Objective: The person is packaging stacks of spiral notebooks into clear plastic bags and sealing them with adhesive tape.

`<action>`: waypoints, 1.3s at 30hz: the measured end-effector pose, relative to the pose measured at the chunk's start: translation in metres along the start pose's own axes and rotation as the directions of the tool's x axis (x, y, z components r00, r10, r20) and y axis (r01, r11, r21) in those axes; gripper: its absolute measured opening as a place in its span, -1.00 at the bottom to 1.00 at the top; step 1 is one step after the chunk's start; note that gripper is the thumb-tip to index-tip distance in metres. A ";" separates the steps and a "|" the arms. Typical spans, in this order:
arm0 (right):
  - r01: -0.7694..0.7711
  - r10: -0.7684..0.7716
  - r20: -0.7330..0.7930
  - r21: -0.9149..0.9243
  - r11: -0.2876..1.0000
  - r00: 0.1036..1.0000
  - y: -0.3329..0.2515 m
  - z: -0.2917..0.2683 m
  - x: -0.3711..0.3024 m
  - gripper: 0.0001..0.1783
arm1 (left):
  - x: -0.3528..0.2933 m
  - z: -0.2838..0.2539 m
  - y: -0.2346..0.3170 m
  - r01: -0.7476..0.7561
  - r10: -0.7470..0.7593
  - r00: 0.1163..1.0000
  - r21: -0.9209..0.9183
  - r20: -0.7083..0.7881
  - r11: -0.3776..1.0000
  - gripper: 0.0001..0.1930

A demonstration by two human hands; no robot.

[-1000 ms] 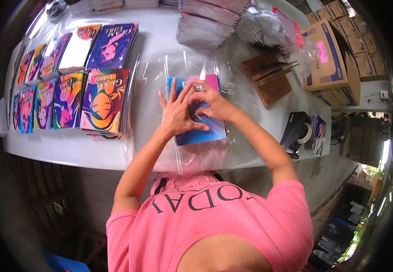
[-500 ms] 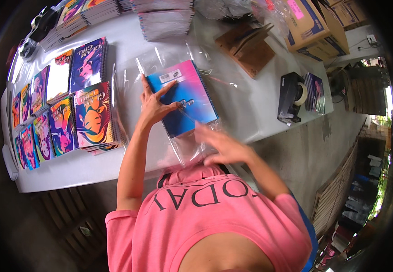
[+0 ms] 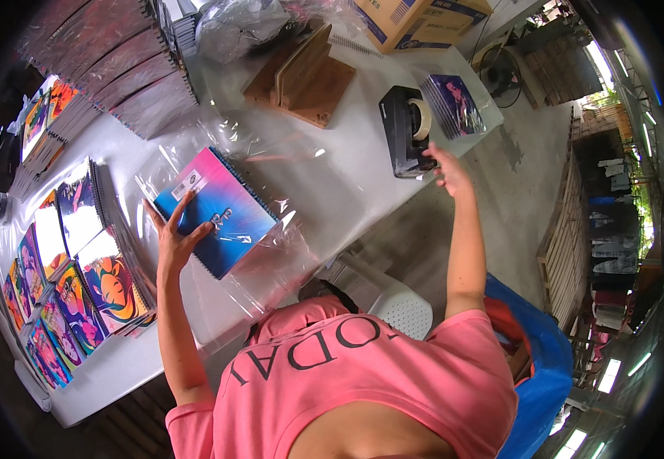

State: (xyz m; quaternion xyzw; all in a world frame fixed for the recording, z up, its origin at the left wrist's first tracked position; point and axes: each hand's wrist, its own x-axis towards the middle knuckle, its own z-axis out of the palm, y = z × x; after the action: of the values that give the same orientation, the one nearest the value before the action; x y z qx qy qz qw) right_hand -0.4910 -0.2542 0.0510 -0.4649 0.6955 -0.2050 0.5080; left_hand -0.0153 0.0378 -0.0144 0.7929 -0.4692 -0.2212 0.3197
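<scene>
head view, left to right: rows of colourful notebooks (image 3: 79, 283) lie along the left side of the white table (image 3: 347, 164), with grey stacks of more notebooks (image 3: 117, 69) above them. just right of those, the left hand (image 3: 175, 233) rests open, fingers spread, flat on a pink and blue spiral notebook (image 3: 221, 210) that sits inside a clear plastic sleeve (image 3: 263, 229) near the table's front edge. the hand pins both in place; it is not curled around anything. half a second ago the right hand was down by the sleeve's lower edge near the body, and 1 second ago both hands were together on the notebook; now the right hand (image 3: 447, 168) has swung far out to the right and touches the black tape dispenser (image 3: 407, 130), fingers loosely open at its front end, with no tape visibly gripped. judged from that shift, the notebook seems seated in its sleeve and the work has moved on to sealing the flap, with 1 hand holding while the other gets tape. behind the sleeve stand brown wooden boards (image 3: 305, 76), and beyond the dispenser lie a small stack of wrapped notebooks (image 3: 458, 103) and a cardboard box (image 3: 424, 19).
</scene>
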 end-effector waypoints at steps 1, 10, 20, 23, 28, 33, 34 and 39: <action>-0.037 0.039 0.042 -0.030 0.999 0.998 0.008 -0.002 0.013 -0.60 | 0.002 0.002 0.001 0.006 -0.006 1.000 -0.003 0.007 1.000 -0.25; 0.091 -0.301 0.180 0.703 0.706 0.937 0.065 0.009 0.000 -0.73 | -0.002 -0.001 0.010 0.087 -0.086 0.996 -0.045 0.008 0.995 -0.24; 0.543 -0.640 -0.251 -0.362 0.758 0.726 0.035 0.035 -0.027 -0.75 | -0.004 0.003 0.003 0.135 -0.146 0.988 -0.167 -0.052 0.977 -0.22; 0.734 -0.635 0.473 -0.036 0.679 0.611 -0.055 0.147 -0.074 -0.78 | -0.006 0.007 -0.002 0.113 -0.126 0.987 -0.125 -0.101 0.986 -0.22; 0.773 -0.077 0.988 -0.055 0.632 0.134 -0.124 0.333 -0.119 -0.79 | -0.007 0.012 -0.004 0.104 -0.116 0.987 -0.103 -0.112 0.989 -0.20; 0.965 0.145 0.972 -0.207 0.163 0.185 -0.116 0.407 -0.128 -0.66 | -0.007 0.018 -0.007 0.160 -0.168 0.982 -0.088 -0.086 0.983 -0.17; 0.954 0.105 0.952 -0.296 0.058 0.289 -0.112 0.410 -0.136 -0.64 | -0.006 0.022 -0.012 0.146 -0.153 0.981 -0.070 -0.117 0.987 -0.16; 0.771 -0.254 0.815 -0.576 -0.270 0.521 -0.114 0.387 -0.146 -0.44 | -0.009 0.014 -0.007 0.167 -0.172 0.981 -0.060 -0.088 0.984 -0.11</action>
State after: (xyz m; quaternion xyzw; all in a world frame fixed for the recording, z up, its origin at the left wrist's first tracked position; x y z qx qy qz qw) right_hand -0.0865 -0.1116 0.0580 -0.9524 0.2242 0.2044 0.0288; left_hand -0.0242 0.0438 -0.0282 0.8308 -0.3787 -0.2226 0.3419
